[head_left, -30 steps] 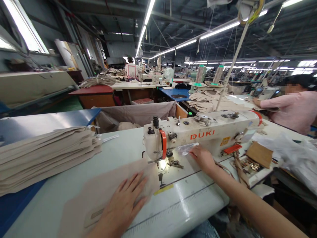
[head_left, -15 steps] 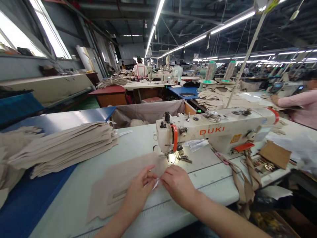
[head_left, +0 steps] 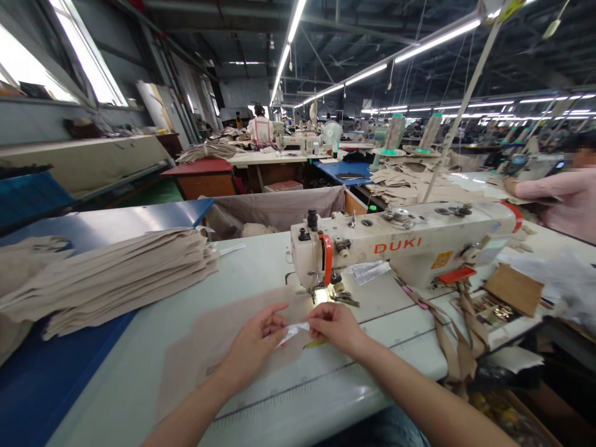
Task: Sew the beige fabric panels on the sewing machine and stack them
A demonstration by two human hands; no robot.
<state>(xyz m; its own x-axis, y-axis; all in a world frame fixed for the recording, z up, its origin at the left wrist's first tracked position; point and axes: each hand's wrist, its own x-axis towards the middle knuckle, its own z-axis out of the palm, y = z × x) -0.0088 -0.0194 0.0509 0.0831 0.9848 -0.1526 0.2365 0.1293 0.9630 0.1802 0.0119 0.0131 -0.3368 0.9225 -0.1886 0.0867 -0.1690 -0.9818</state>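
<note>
Pinching a small white fabric label (head_left: 292, 331) between both sets of fingertips, low in the middle of the frame: the left hand (head_left: 254, 344) is closed on its lower left end and the right hand (head_left: 338, 326) on its upper right end. The strip spans the gap between them, just above the flat beige fabric panel (head_left: 214, 347) lying on the pale grey-green sewing table (head_left: 256, 264). Neither hand holds anything else. Just above the knuckles sits the lit needle and presser foot (head_left: 321, 292) of the cream sewing machine with orange DUKI lettering (head_left: 419, 245), near but not touching. To handle this well, I'd say light grips at the very ends are the thing. Use thumb and forefinger only, with enough tension to take the curl out but not so much that the strip twists. The label looks thin and limp, so a slack hold would probably let it fold. The panel underneath lies loose on a smooth top, and a brushing wrist could shift it; whether the left palm rests on it I cannot tell. More loose white slips (head_left: 370, 270) lie under the machine's arm, right of centre. A tall stack of beige cut pieces (head_left: 116, 279) fills the left of the frame, well apart from the hands.
</note>
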